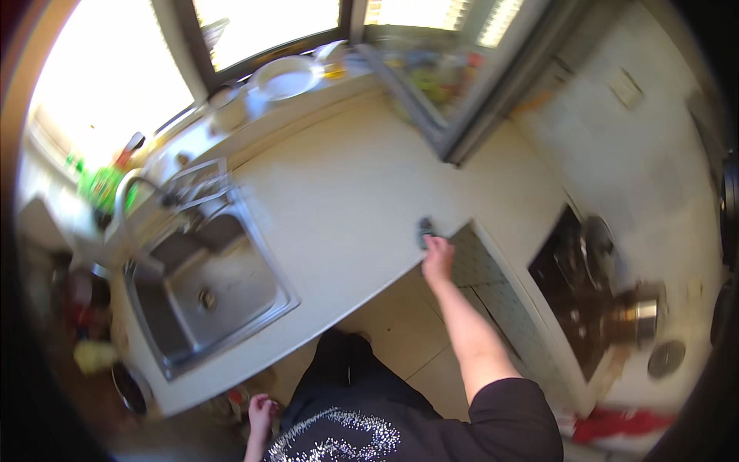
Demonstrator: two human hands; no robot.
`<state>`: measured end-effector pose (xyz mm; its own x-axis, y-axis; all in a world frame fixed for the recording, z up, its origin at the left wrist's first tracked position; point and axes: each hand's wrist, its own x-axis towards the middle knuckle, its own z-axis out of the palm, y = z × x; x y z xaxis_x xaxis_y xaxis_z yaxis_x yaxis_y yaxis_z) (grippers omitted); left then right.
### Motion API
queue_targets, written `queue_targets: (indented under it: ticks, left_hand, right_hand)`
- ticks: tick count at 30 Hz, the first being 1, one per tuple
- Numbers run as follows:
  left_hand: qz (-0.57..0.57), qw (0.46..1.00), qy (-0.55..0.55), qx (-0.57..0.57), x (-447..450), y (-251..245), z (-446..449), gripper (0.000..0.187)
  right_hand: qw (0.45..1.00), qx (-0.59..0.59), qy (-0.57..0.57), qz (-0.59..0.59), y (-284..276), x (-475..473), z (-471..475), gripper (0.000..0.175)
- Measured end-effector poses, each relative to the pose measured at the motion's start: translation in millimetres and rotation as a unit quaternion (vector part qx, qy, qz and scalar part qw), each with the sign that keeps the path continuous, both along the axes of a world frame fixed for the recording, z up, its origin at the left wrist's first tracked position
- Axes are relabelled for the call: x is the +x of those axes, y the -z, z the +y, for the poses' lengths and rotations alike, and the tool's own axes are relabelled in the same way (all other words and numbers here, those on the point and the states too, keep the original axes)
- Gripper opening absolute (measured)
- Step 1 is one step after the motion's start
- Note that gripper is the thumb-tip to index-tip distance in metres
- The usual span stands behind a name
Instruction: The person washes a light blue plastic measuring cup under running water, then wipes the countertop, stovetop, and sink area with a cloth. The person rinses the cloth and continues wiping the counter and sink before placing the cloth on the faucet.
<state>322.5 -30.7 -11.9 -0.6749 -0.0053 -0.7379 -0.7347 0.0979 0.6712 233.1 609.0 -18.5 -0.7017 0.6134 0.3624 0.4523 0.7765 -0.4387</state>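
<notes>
My right hand (439, 257) reaches out to the front edge of the pale countertop (340, 185), close to its inner corner. Its fingers grip a small dark greenish object (425, 228) on the counter; blur hides whether this is a cloth or a scouring pad. Low beside my body hangs my left hand (262, 410), with fingers loosely bent and nothing visible in them. To the left of the counter is a stainless steel sink (231, 283), with a curved faucet (122, 196) over it.
An open window sash (456, 136) juts over the counter. A white basin (287, 78) stands on the sill. On the right, a black cooktop (563, 271) holds a glass lid (597, 251) and a metal pot (641, 315). Green packaging (107, 187) sits behind the faucet.
</notes>
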Motion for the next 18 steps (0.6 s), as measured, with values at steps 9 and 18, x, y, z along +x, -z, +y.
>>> queue_targets:
  ticks: [9, 18]
  left_hand:
    - [0.185, 0.941, 0.227, 0.167, -136.4, -62.7, 136.9, 0.016]
    - [0.161, 0.934, 0.266, 0.176, -158.2, -50.0, 44.7, 0.016]
  right_hand:
    - [0.926, -0.345, 0.138, 0.069, -17.0, -11.8, -188.4, 0.035]
    - [0.948, -0.191, -0.231, -0.111, 36.3, -82.0, -483.6, 0.024]
